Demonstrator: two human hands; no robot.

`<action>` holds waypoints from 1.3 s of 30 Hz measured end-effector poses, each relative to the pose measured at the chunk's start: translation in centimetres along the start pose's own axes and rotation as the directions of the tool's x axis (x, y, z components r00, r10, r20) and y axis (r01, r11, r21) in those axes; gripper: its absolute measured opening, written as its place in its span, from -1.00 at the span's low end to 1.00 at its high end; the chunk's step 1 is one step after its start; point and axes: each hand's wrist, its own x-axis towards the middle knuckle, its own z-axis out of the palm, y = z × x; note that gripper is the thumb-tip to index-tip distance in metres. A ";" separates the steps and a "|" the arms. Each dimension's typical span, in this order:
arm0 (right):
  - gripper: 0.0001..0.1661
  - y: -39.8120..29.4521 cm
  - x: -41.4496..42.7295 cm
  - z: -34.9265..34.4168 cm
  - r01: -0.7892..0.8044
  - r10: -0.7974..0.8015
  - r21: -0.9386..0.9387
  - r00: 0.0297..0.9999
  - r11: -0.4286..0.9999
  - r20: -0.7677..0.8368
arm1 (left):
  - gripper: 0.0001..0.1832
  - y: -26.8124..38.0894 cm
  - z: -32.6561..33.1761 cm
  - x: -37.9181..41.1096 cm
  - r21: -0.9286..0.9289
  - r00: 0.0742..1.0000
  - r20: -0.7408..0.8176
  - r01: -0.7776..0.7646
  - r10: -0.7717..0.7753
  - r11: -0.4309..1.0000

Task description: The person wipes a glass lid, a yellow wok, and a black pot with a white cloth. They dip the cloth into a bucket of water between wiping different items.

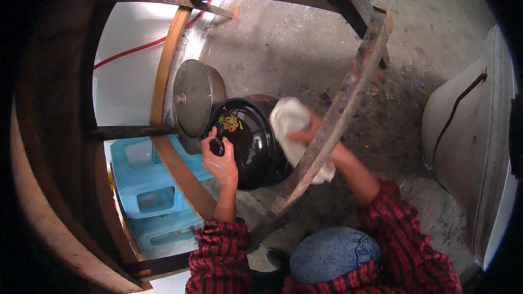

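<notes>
A dark enamel pot [281,155] stands on the floor inside a wooden frame. Its glossy black lid [253,130] carries a small yellow and orange flower design. My left hand [222,165] grips the lid's round black knob [217,147], fingers wrapped about it, and the lid sits on the pot. On the pot's right side, my right hand [308,130] presses a white cloth [288,120] against the wall. Cloth and hand are blurred, and a wooden bar of the frame crosses in front of the right wrist. The lower end of the cloth hangs below that bar.
A lidded metal pot [192,98] stands just behind the black lid. A light blue plastic stool [126,188] lies to the left, behind a wooden slat [184,171]. The frame's slanting bar [327,139] runs between me and the pot. A large pale tub [457,130] stands at right.
</notes>
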 end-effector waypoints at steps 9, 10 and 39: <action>-0.39 -6.5 2.0 -0.3 -0.300 0.298 -0.008 0.947 0.954 0.120 | -0.84 -0.3 -0.2 -0.1 -0.038 0.999 0.000 0.039 -0.039 0.999; -0.41 -7.6 1.7 0.0 -0.146 0.146 -0.003 0.989 0.989 0.027 | -0.84 -0.4 -0.1 -0.1 -0.041 0.999 -0.003 0.033 -0.033 0.999; -0.49 -4.8 2.3 1.8 0.146 -0.232 -0.326 0.942 0.934 -0.244 | -0.83 -0.4 0.3 -0.2 0.013 1.000 -0.014 0.027 -0.027 1.000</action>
